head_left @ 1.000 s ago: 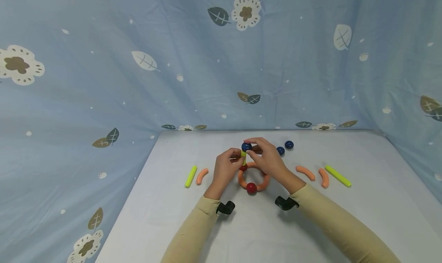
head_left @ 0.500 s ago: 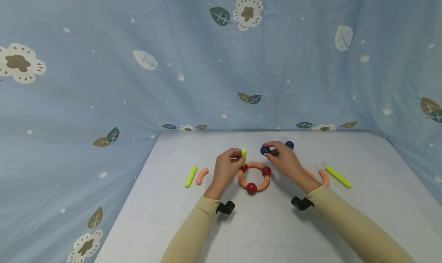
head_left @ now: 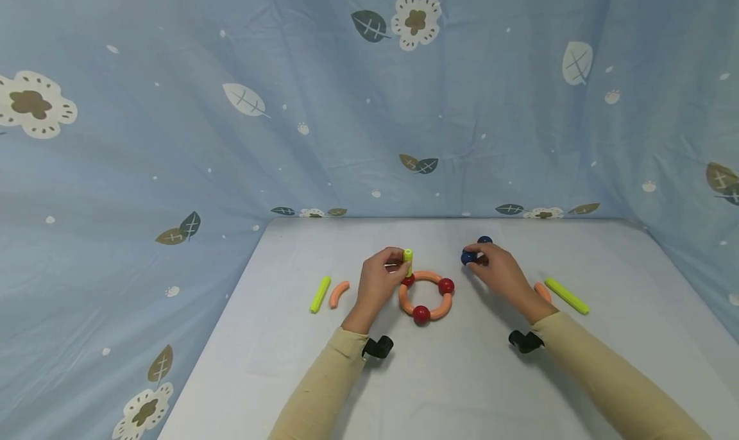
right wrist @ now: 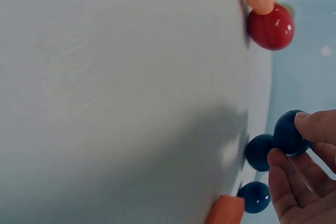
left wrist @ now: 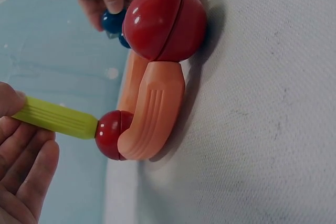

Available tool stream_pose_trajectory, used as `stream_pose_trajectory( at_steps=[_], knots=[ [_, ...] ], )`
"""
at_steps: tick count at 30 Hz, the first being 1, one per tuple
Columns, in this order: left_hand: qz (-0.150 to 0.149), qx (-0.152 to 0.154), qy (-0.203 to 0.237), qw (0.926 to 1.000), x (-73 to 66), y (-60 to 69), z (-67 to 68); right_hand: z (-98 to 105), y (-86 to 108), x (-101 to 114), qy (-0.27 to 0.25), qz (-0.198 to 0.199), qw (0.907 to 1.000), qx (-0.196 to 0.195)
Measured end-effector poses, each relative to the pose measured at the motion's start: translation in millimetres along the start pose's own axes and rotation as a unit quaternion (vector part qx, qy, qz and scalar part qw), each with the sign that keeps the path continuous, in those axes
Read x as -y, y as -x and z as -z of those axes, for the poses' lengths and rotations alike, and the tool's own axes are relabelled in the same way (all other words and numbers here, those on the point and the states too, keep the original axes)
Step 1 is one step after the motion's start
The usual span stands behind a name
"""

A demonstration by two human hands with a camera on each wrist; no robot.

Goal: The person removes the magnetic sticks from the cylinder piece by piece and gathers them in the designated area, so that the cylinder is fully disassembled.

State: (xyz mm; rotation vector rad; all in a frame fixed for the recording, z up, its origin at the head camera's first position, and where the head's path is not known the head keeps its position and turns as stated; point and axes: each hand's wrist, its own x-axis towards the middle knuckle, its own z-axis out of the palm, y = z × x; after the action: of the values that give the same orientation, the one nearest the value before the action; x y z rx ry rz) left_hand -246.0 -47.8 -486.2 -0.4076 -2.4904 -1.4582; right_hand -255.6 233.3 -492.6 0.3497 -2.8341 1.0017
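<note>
My left hand (head_left: 378,283) pinches a yellow-green stick (head_left: 408,260) that stands upright on a red ball (left wrist: 110,135) of a ring. Three red balls and curved orange pieces (left wrist: 157,108) form this ring, which lies on the table. To its right, my right hand (head_left: 503,274) holds a blue ball (right wrist: 287,132) between thumb and fingers. A second blue ball (right wrist: 259,152) is right beside the held one in the right wrist view, and a third (right wrist: 255,197) lies a little apart.
On the white table (head_left: 277,363), a yellow-green stick (head_left: 320,294) and a curved orange piece (head_left: 339,294) lie left of the ring. Another stick (head_left: 567,296) and an orange piece (head_left: 543,292), partly hidden by my right hand, lie on the right. A patterned blue cloth (head_left: 323,106) hangs behind.
My right hand has moved right with the blue ball, from the top of the upright stick to the other blue balls. My left hand has stayed in place, holding the stick.
</note>
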Motion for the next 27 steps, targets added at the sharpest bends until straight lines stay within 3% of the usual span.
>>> stream_pose_trajectory(
  at_steps=[11, 21, 27],
  knots=[
    [-0.001, 0.0, 0.002, 1.0, 2.8, -0.9, -1.0, -1.6, 2.0, -8.7, 0.015, 0.004, 0.9998, 0.011],
    [-0.012, 0.0, 0.017, 0.9998, 2.2, 0.4, 0.4, -5.2, 2.1, -9.6, 0.02, -0.02, 0.9994, 0.021],
    [-0.003, 0.003, 0.018, 0.9998, 2.7, 0.5, 0.2, -7.0, 2.6, -10.5, 0.019, -0.02, 0.9994, 0.021]
  ],
)
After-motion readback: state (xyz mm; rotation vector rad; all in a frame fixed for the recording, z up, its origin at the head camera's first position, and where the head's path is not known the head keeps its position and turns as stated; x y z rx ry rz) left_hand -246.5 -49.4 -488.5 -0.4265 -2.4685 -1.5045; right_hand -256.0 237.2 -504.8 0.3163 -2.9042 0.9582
